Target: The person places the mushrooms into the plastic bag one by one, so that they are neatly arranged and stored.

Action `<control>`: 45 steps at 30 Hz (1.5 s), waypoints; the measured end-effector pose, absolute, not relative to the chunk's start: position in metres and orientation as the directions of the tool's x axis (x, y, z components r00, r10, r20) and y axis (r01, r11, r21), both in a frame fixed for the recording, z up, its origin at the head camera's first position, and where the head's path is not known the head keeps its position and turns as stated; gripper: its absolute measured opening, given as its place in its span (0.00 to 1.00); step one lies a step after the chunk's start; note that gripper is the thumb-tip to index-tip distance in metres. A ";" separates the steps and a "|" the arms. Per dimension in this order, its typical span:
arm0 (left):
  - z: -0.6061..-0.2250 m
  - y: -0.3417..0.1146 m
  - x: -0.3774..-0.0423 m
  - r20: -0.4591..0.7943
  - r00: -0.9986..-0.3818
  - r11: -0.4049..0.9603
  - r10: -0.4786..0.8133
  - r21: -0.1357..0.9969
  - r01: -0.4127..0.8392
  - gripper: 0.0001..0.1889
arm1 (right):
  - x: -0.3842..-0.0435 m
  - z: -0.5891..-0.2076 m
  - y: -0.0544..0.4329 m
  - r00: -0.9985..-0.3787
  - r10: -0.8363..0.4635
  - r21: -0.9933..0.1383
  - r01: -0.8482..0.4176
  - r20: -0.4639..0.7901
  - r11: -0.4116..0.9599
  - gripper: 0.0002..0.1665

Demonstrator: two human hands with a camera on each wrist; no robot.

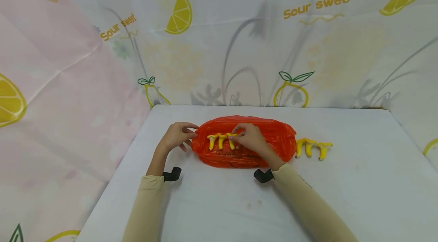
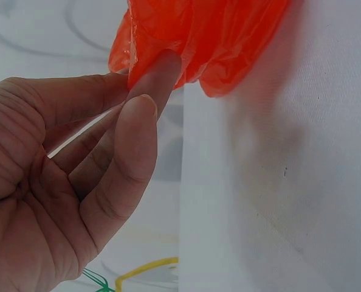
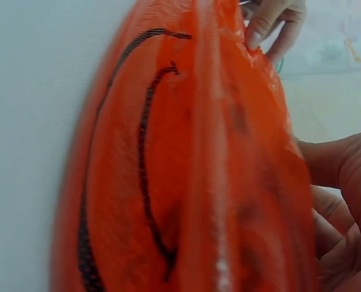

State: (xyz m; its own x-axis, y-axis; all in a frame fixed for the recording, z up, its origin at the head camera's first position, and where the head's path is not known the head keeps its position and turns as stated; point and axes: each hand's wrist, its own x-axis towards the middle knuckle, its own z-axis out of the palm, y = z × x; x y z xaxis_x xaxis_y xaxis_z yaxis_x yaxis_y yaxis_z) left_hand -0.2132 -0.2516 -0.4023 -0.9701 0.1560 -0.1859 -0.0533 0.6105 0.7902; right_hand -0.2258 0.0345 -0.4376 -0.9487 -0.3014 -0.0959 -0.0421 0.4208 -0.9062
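Observation:
A red plastic bag point(image 1: 236, 162) with black markings lies spread wide on the table. Three yellow chanterelle-like mushrooms point(image 1: 211, 142) stand in a row in its middle. At the bag's left end, my left hand point(image 1: 176, 135) pinches the edge between thumb and fingers; the left wrist view shows the thin red film point(image 2: 195, 36) at the fingertips. My right hand point(image 1: 251, 138) reaches over the bag and pinches the top of the rightmost mushroom point(image 1: 232, 144) of that row. In the right wrist view the bag's raised side point(image 3: 253, 182) hides the fingertips of the right hand point(image 3: 347, 213).
Three more yellow mushrooms point(image 1: 309, 147) lie close together on the white table point(image 1: 369, 181), just off the bag's right end. A patterned cloth point(image 1: 219, 52) hangs behind the table and along its left. Black wrist mounts point(image 1: 263, 176) stick out from both cuffs.

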 end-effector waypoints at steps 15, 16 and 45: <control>-0.405 -0.250 -0.213 -0.188 -0.969 0.612 0.162 0.790 -0.051 0.18 | -0.226 -0.449 0.028 -0.949 -0.287 -0.907 0.000 -0.134 0.421 0.15; -0.405 -0.250 -0.213 -0.188 -0.969 0.611 0.163 0.790 -0.051 0.18 | -0.225 -0.449 0.028 -0.949 -0.286 -0.906 0.001 -0.134 0.423 0.15; -0.402 -0.249 -0.214 -0.198 -0.969 0.625 0.146 0.778 -0.065 0.18 | -0.217 -0.413 0.111 -0.938 -0.346 -0.847 -0.177 -0.009 0.502 0.19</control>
State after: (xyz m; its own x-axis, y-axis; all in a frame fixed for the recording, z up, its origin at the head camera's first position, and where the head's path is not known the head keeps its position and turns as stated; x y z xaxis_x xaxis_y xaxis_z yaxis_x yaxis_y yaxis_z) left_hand -0.2144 -0.2494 -0.4020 -0.9692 0.1461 -0.1982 -0.0650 0.6246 0.7782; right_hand -0.2168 0.1113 -0.4128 -0.9383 -0.3456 -0.0093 -0.1766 0.5021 -0.8466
